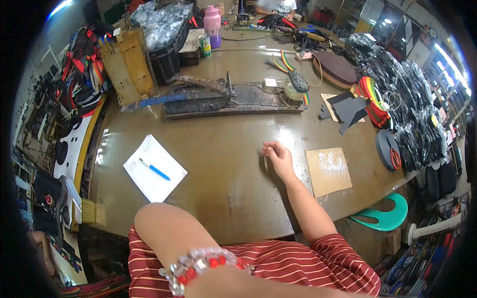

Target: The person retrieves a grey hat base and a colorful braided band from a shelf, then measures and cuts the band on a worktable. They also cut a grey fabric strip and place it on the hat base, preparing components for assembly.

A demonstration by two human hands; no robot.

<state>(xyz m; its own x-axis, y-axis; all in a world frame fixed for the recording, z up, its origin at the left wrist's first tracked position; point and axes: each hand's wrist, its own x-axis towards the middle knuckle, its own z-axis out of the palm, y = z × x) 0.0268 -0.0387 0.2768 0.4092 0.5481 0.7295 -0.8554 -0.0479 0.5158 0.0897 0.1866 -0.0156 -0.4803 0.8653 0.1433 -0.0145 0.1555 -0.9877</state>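
My right hand (279, 158) hovers over or rests on the brown tabletop (233, 149), its fingers loosely bent and apart, with nothing in them. Just right of it lies a piece of cardboard (328, 174) with white residue on top. My left arm is bent, its elbow at the table's near edge. Beaded bracelets (203, 265), clear and red, circle the wrist. Past them my left hand (248, 285) runs into the lower edge, and its fingers are hidden. Beyond the elbow, a blue pen (155, 169) lies on white paper sheets (156, 181) with small writing.
Across the table stretches a dark, grimy bench fixture (263, 99). Right of it are black cut pieces (348, 109), striped straps (370, 99), a black roll with red scissors (395, 158) and plastic-wrapped stacks (412, 99). A pink-purple bottle (212, 27) stands far back. Another person sits opposite.
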